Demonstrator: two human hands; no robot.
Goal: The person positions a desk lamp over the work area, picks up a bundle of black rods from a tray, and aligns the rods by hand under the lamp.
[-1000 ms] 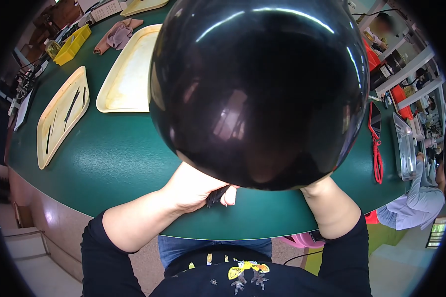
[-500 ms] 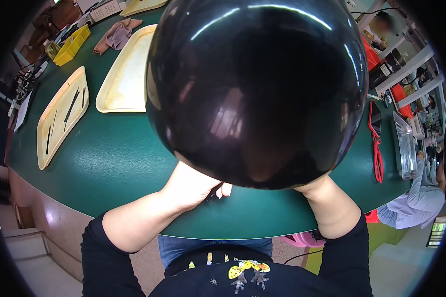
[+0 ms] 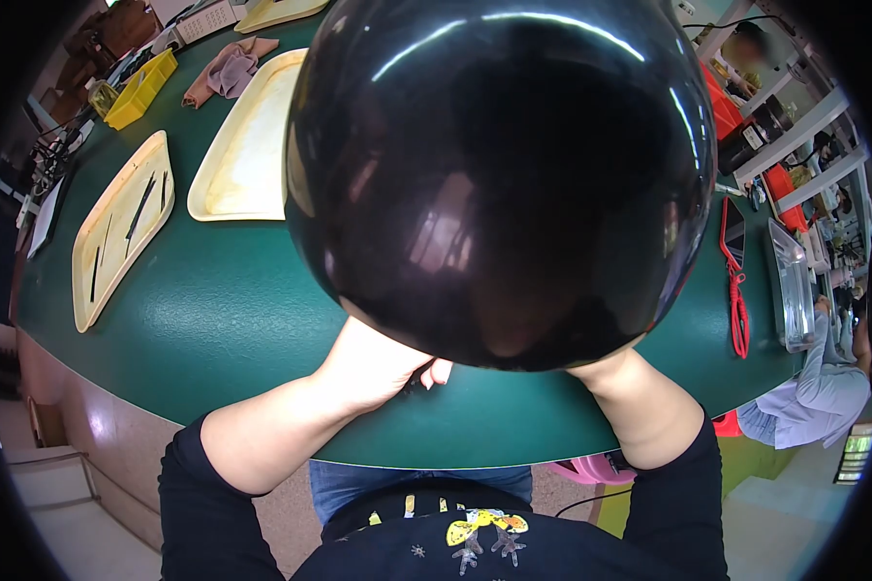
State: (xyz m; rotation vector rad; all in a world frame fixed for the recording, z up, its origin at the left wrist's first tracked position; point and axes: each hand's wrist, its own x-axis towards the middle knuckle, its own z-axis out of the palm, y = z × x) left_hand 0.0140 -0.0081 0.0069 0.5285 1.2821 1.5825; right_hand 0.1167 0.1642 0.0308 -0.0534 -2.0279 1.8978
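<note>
A big, glossy black dome-shaped shell point(image 3: 504, 194), much like a helmet, fills the middle of the view above the table; its exact kind I cannot make out. From the lower left, my left hand point(image 3: 383, 363) reaches in under its near edge, a few curled fingertips showing below the rim. My right hand point(image 3: 610, 366) is at the lower right edge, its fingers hidden behind the black surface. Both hands appear to hold the shell. Whatever lies beneath or behind it is out of sight.
The green table point(image 3: 213, 290) bears a cream tray point(image 3: 116, 252) with thin dark sticks, a larger cream tray point(image 3: 242, 165), a cloth point(image 3: 231, 70) and a yellow bin point(image 3: 142, 89). At right lie a phone with a red cord point(image 3: 737, 310) and a clear tray point(image 3: 793, 281). A person point(image 3: 809, 387) sits beyond.
The black shell has shifted very slightly left, and my right hand has moved a little left along with it. My left hand stays nearly still.
</note>
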